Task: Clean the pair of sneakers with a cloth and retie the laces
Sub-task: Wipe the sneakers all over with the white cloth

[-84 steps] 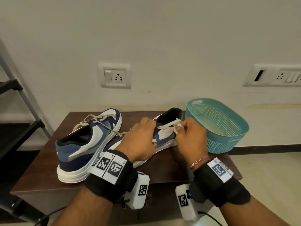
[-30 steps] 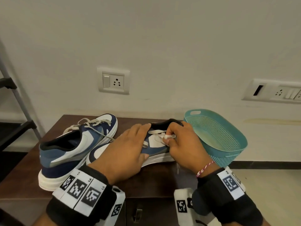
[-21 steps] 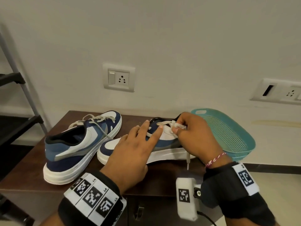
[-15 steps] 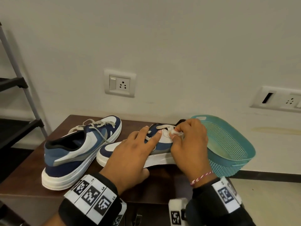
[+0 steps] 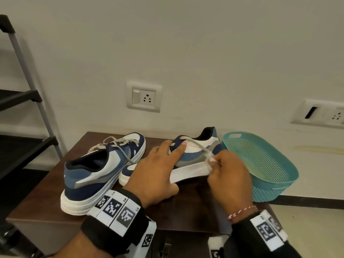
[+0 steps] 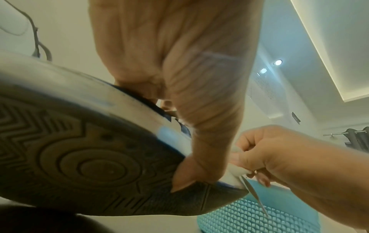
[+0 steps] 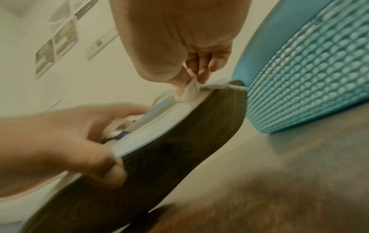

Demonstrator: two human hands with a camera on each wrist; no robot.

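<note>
Two blue, white and grey sneakers are on the brown table (image 5: 42, 205). The left sneaker (image 5: 100, 170) stands flat with its laces loose. My left hand (image 5: 167, 164) grips the right sneaker (image 5: 197, 155), fingers over its upper and thumb under its dark sole (image 6: 89, 165); the shoe's heel end is raised off the table. My right hand (image 5: 214, 162) pinches this shoe's white lace (image 5: 197, 146) between thumb and fingers, and the lace is drawn taut from the shoe. The pinched bit of lace (image 7: 190, 90) is bunched at my fingertips. No cloth shows.
A teal perforated basket (image 5: 260, 164) stands on the table's right end, close behind my right hand. A dark shelf rack (image 5: 28, 101) is at the left. The wall with sockets (image 5: 143, 97) runs right behind the table.
My right hand has drawn the lace out from the shoe toward the near right. My left hand now grips the right sneaker, and its heel has lifted.
</note>
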